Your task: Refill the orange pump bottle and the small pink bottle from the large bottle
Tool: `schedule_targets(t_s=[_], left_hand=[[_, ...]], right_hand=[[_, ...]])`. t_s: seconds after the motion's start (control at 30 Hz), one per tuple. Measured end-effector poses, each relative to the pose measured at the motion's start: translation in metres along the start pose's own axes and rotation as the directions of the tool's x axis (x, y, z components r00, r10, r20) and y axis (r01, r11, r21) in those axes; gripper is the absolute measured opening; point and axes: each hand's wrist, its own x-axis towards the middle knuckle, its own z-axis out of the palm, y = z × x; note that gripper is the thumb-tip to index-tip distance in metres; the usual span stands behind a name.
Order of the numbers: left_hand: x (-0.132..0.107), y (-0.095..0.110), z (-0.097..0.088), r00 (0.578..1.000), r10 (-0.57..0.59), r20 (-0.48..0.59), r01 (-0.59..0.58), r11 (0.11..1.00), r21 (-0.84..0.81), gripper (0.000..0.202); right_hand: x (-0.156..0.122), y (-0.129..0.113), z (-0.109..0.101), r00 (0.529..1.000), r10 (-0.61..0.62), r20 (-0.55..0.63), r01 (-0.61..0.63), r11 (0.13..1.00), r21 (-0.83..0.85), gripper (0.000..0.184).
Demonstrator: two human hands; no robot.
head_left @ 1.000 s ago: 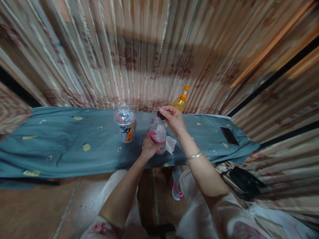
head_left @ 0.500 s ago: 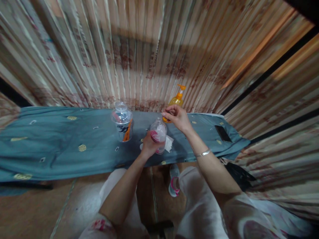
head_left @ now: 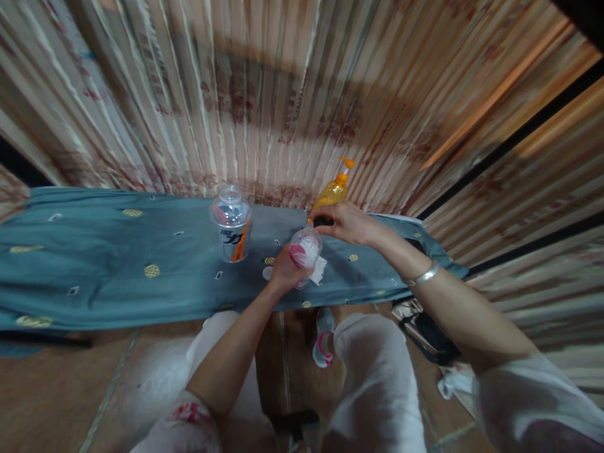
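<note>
My left hand (head_left: 289, 269) is wrapped round a small clear plastic bottle (head_left: 309, 244) with a pink label, upright on the cloth. At the bottle's mouth my right hand (head_left: 342, 221) is bent in a pinch, thumb and fingertips close together; what they hold, if anything, is too small to make out. Behind that hand stands a yellow pump bottle (head_left: 331, 192) with an orange pump head, its lower part hidden by the fingers. A white round piece (head_left: 268, 273) lies left of my left hand, and a white paper scrap (head_left: 318, 269) right of the clear bottle.
A larger clear bottle (head_left: 231, 223) with a black and orange label stands uncapped to the left. The narrow table has a blue-green patterned cloth (head_left: 104, 251). Pleated curtain (head_left: 264, 126) hangs close behind. A dark phone (head_left: 415, 244) lies right, partly behind my forearm.
My right hand has come down onto the small bottle's mouth, with its forearm swung out to the right. My left hand still holds the bottle. The view has shifted slightly.
</note>
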Motion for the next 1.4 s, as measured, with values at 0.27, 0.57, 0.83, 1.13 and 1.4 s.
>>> schedule_targets(t_s=[0.27,0.57,0.83,1.13,1.4], left_hand=[[-0.016,0.006,-0.003,0.994,0.019,0.108,-0.027,0.997,0.069,0.051],[-0.017,0.004,-0.001,0.991,0.034,0.126,-0.046,0.995,0.094,0.053],[-0.017,0.001,-0.001,0.99,0.066,0.127,-0.074,0.995,0.06,0.053],[-0.017,-0.001,-0.001,0.988,0.079,0.136,-0.084,0.996,0.032,0.053],[-0.017,-0.003,0.0,0.988,0.081,0.129,-0.087,0.995,0.04,0.055]], right_hand=[[-0.001,-0.036,-0.012,0.918,0.026,0.397,0.134,0.919,-0.37,0.023],[0.008,-0.04,-0.012,0.877,0.083,0.472,0.151,0.887,-0.436,0.026],[0.012,-0.039,-0.014,0.871,0.087,0.483,0.14,0.899,-0.415,0.036],[0.009,-0.045,-0.021,0.833,0.12,0.54,0.154,0.887,-0.435,0.029],[0.011,-0.046,-0.016,0.838,0.182,0.514,0.126,0.852,-0.508,0.043]])
